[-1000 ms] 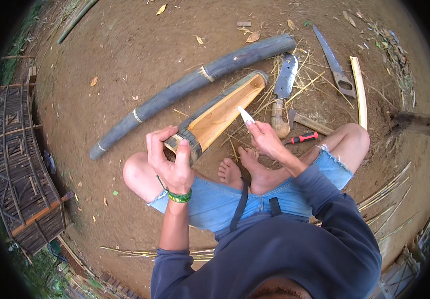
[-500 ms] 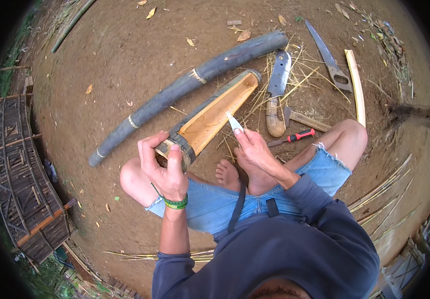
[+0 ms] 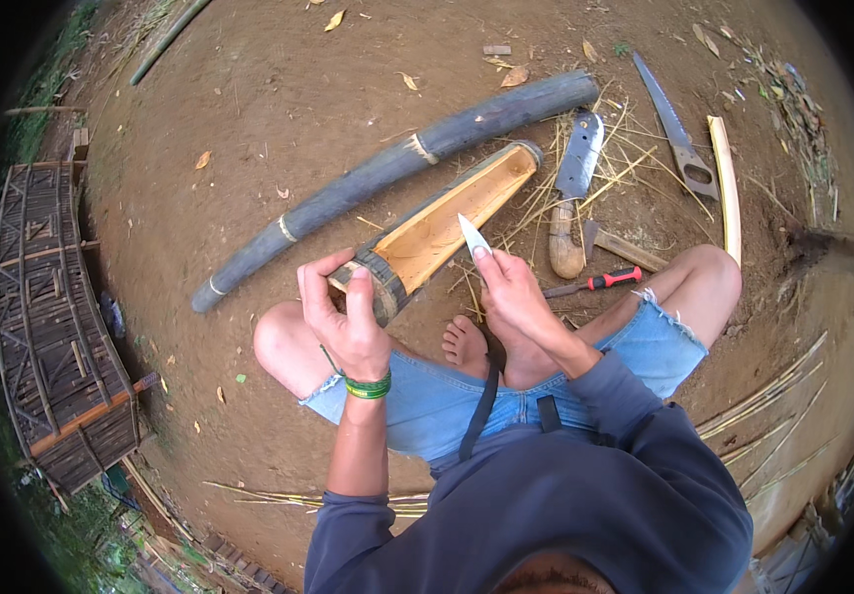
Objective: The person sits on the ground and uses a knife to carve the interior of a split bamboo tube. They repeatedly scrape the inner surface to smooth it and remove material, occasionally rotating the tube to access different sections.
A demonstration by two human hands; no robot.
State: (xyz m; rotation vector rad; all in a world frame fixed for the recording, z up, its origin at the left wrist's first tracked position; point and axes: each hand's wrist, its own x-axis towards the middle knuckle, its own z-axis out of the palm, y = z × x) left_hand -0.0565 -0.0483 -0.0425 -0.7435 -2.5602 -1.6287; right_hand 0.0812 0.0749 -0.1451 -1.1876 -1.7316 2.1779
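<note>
My left hand [image 3: 344, 312] grips the near end of a bamboo section [image 3: 457, 218] whose side is cut open, baring its pale tan hollow. The section tilts away to the upper right, above my bent legs. In my right hand [image 3: 513, 292] is a small knife [image 3: 474, 236], its handle wrapped by the fingers. The pointed blade is up, close to the lower rim of the opening; whether it touches the bamboo I cannot tell. A long dark bamboo pole [image 3: 358, 203] with pale rings lies on the dirt just beyond.
Right of the bamboo lie a broad cleaver [image 3: 579, 158] on thin splints, a hammer-like tool [image 3: 630, 246], a red-and-black-handled tool [image 3: 613, 278], a handsaw [image 3: 679, 139] and a split bamboo strip [image 3: 725, 188]. Long thin strips [image 3: 763, 416] rest at my right. A slatted bamboo structure [image 3: 61, 317] stands far left.
The whole view has shifted slightly, moving the scene rightward. The knife blade now points more up and left along the opening. Both hands keep their holds.
</note>
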